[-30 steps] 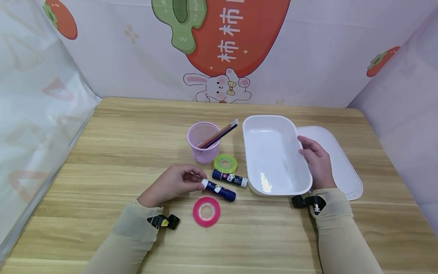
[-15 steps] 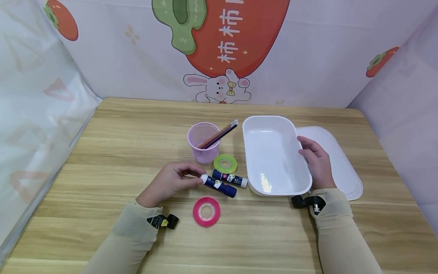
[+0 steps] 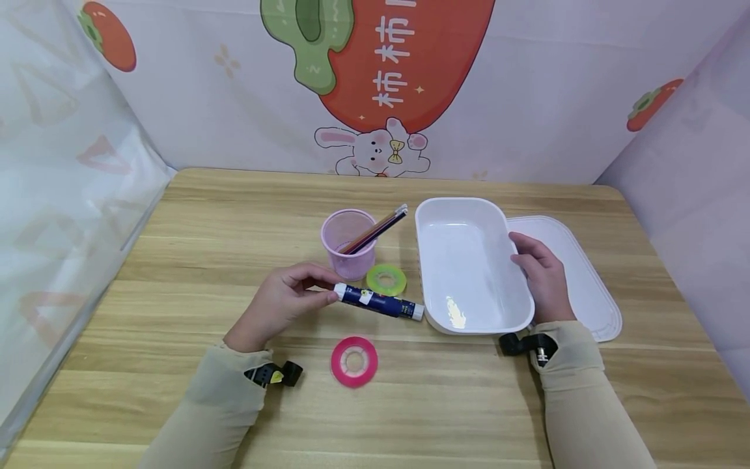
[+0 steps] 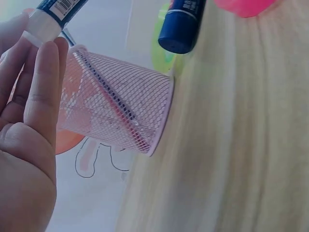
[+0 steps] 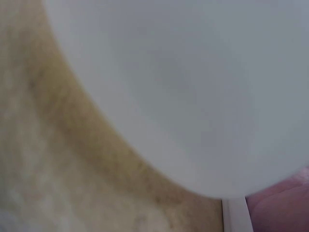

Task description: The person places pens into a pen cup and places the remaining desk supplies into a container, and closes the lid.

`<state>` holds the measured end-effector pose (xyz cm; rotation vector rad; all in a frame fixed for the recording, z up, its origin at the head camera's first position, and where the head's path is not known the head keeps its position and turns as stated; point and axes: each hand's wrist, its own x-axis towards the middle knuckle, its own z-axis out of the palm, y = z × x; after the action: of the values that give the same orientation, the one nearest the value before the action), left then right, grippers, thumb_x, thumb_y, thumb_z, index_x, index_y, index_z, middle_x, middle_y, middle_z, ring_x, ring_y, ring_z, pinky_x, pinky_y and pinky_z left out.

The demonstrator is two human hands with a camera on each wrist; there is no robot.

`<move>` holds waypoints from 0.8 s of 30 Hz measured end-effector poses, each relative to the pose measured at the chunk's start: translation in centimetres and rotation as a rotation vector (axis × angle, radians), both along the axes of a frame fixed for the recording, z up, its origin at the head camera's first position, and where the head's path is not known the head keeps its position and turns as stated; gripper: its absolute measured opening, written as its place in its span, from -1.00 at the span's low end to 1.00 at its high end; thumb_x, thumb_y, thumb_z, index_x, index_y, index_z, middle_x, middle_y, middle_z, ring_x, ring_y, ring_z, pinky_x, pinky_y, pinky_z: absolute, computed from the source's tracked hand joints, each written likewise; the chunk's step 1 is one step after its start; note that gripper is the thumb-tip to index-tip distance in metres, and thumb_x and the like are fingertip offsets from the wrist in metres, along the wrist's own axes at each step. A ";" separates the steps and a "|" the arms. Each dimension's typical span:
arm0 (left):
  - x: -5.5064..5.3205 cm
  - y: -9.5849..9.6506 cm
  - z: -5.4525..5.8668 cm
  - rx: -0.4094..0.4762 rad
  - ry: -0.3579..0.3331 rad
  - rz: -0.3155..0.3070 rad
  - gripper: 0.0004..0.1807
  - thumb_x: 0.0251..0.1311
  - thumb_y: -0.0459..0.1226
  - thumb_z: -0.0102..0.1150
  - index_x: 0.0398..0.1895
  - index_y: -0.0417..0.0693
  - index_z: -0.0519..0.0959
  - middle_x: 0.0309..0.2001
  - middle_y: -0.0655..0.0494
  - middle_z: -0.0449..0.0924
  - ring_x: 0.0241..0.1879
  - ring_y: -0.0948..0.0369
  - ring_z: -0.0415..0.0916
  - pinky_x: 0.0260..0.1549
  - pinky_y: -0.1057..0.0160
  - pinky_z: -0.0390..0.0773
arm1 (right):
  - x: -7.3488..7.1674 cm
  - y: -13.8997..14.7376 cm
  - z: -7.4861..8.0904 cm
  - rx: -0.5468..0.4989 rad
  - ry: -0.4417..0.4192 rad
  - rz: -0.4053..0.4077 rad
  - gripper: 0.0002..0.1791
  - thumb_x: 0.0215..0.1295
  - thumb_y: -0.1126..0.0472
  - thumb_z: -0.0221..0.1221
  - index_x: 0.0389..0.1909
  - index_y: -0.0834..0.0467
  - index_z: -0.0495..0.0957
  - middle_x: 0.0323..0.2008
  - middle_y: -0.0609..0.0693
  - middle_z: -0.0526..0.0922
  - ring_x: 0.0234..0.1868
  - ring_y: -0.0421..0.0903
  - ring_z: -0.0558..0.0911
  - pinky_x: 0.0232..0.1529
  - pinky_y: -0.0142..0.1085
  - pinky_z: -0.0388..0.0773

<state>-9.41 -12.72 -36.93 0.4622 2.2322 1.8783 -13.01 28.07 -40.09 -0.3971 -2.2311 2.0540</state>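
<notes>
My left hand pinches a blue glue stick by its white end, between thumb and fingertips. In the left wrist view this glue stick is raised off the table. A second glue stick lies on the table; from the head view the held one covers most of it, leaving its white end by the container. My right hand grips the right rim of a white plastic container, thumb inside the edge. The container's pale wall fills most of the right wrist view, blurred.
Behind the glue sticks stands a pink mesh pencil cup with several pencils leaning in it. A yellow-green tape roll lies before the cup. Nearer lies a pink tape roll. A white lid lies partly behind the right hand.
My left hand has lifted the glue stick and carried it back and slightly left, over the second glue stick. The right hand and container have stayed in place.
</notes>
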 end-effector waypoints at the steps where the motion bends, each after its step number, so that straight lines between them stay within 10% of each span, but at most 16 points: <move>1: 0.0 -0.1 0.1 0.021 0.016 0.006 -0.75 0.00 -0.27 0.37 -0.20 -0.05 0.64 -0.13 0.04 0.60 -0.13 0.07 0.54 -0.23 0.19 0.63 | 0.0 0.0 0.0 -0.003 0.002 0.000 -0.61 0.35 0.20 0.02 0.19 0.01 0.44 0.21 0.03 0.38 0.17 -0.07 0.40 -0.14 -0.55 0.52; 24: -0.4 -1.6 1.4 0.179 0.157 0.171 -0.75 0.01 -0.47 0.29 -0.18 -0.29 0.59 -0.15 -0.10 0.56 -0.18 0.07 0.48 -0.21 0.32 0.61 | -0.1 0.0 0.2 -0.088 0.066 -0.003 -0.59 0.29 0.35 0.03 0.16 0.16 0.46 0.17 0.09 0.43 0.14 -0.09 0.41 -0.11 -0.53 0.50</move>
<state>-9.82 -14.34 -35.52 0.4742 2.2756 2.2129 -13.14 28.05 -39.94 -0.3336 -2.1081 2.1371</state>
